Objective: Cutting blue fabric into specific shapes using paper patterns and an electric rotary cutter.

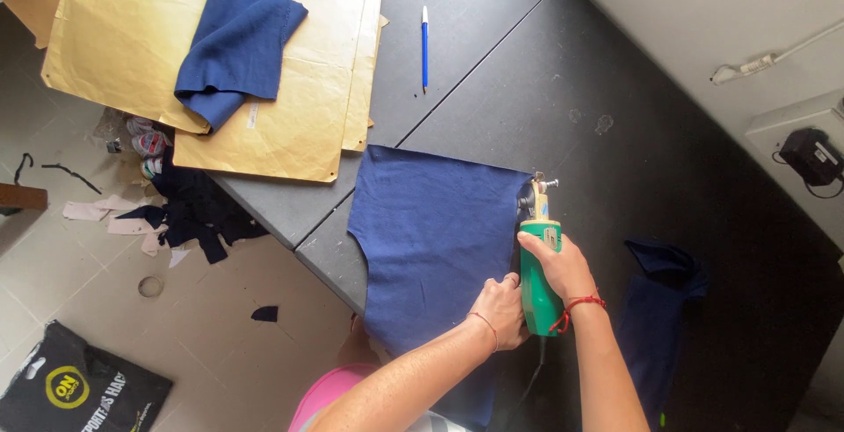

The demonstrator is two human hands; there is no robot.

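A flat piece of navy blue cloth [431, 239] lies on the dark grey table [545, 89], hanging a little over its near edge. My right hand [558, 265] grips the green handle of an electric rotary cloth cutter [538, 247], whose blade end sits at the cloth's right edge. My left hand [499, 307] presses down on the cloth just left of the cutter, fingers bent, touching the tool's body. Both wrists wear thin red strings.
A blue pen [424, 45] lies farther up the table. Brown paper patterns [290, 89] carry a folded navy cloth [237, 36] at the top left. Another navy scrap [659, 309] lies to the right. Cloth offcuts [189, 212] and a black bag [79, 392] lie on the floor.
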